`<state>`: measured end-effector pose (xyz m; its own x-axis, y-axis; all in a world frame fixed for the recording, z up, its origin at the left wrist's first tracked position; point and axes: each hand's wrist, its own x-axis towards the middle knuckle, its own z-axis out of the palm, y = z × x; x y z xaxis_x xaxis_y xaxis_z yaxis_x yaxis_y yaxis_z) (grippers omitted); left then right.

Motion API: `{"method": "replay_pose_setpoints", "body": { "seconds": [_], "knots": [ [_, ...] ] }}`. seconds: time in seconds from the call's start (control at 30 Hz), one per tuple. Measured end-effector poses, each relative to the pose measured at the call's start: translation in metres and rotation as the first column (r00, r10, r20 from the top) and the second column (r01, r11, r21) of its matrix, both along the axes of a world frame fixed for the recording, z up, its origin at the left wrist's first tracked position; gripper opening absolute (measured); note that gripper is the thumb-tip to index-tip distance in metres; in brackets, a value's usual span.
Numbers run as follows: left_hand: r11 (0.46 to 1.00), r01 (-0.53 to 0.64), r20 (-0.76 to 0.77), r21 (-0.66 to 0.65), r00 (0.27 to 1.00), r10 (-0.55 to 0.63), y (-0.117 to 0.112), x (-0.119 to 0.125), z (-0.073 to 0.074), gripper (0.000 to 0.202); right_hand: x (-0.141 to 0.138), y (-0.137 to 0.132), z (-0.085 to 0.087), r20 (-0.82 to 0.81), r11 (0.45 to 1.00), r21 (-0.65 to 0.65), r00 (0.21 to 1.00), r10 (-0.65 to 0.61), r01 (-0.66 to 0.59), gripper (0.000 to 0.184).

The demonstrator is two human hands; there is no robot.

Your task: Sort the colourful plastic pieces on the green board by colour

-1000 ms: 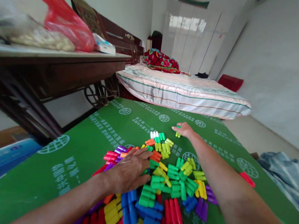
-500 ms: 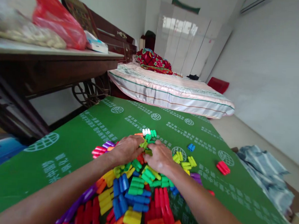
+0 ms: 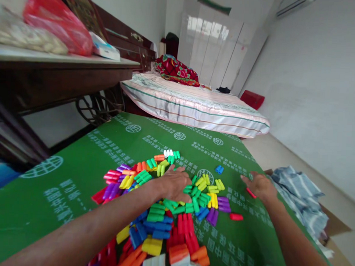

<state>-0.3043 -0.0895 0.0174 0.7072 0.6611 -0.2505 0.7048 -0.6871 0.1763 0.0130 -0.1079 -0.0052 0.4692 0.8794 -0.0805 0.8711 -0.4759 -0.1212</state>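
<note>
My left hand (image 3: 177, 182) lies over the heap of coloured plastic pieces, palm down with its fingers spread. Green pieces (image 3: 198, 194) show beside its fingertips, and whatever is under the palm is hidden. Off to the right, my right hand (image 3: 261, 186) reaches over a red piece (image 3: 250, 192) on the green board. Its visible fingers are stretched out, and the hand covers part of that piece. Another red piece (image 3: 236, 217) lies nearer to me. Yellow pieces (image 3: 203, 181), purple pieces (image 3: 224, 203) and a blue piece (image 3: 219, 169) are between the hands.
The green printed board (image 3: 84, 164) fills the space before me. A bed (image 3: 193, 106) stands behind it. At left is a wooden sewing-machine table (image 3: 80, 74) with a red plastic bag (image 3: 58, 22). Striped blue-grey cloth (image 3: 295, 197) lies at right.
My right hand has left the heap and moved right to the red piece. My left hand has shifted slightly right and spread its fingers over the heap. The view has turned a little right.
</note>
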Motion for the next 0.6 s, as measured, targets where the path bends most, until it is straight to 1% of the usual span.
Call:
{"method": "replay_pose_setpoints", "body": {
  "seconds": [0.03, 0.07, 0.1, 0.17, 0.27, 0.37, 0.47, 0.6],
  "knots": [
    [1.000, -0.005, -0.030, 0.012, 1.000, 0.005, -0.006, 0.001, 0.002, 0.042, 0.016, 0.001, -0.005, -0.006, 0.999, -0.029, 1.000, -0.022, 0.022, 0.055],
    [1.000, -0.016, -0.051, 0.024, 0.999, 0.018, -0.010, 0.000, 0.003, 0.040, 0.026, 0.000, -0.009, -0.020, 0.998, -0.056, 0.999, -0.035, 0.034, 0.053],
    [0.999, -0.026, -0.063, 0.036, 0.998, 0.028, -0.014, -0.001, 0.004, 0.039, 0.030, -0.001, -0.013, -0.041, 0.998, -0.062, 0.999, -0.029, 0.026, 0.051],
    [0.998, -0.026, -0.070, 0.060, 0.997, 0.031, -0.020, -0.004, 0.005, 0.038, 0.026, -0.005, -0.019, -0.084, 0.998, -0.057, 0.996, -0.009, 0.004, 0.045],
    [0.997, -0.027, -0.081, 0.076, 0.996, 0.033, -0.027, -0.012, 0.006, 0.039, 0.000, -0.008, -0.025, -0.165, 0.999, -0.005, 0.985, 0.044, -0.046, 0.040],
    [0.998, -0.014, -0.055, 0.065, 0.998, 0.017, -0.036, -0.020, 0.008, 0.039, -0.034, -0.009, -0.030, -0.291, 0.992, 0.060, 0.949, 0.121, -0.108, 0.038],
    [0.997, 0.002, 0.026, 0.081, 1.000, -0.004, -0.043, -0.030, 0.006, 0.041, -0.069, -0.010, -0.032, -0.438, 0.975, 0.136, 0.873, 0.217, -0.174, 0.034],
    [0.985, 0.015, 0.192, 0.172, 0.980, -0.049, -0.049, -0.043, -0.001, 0.041, -0.116, -0.015, -0.034, -0.600, 0.954, 0.197, 0.741, 0.300, -0.226, 0.033]
  ]
}}
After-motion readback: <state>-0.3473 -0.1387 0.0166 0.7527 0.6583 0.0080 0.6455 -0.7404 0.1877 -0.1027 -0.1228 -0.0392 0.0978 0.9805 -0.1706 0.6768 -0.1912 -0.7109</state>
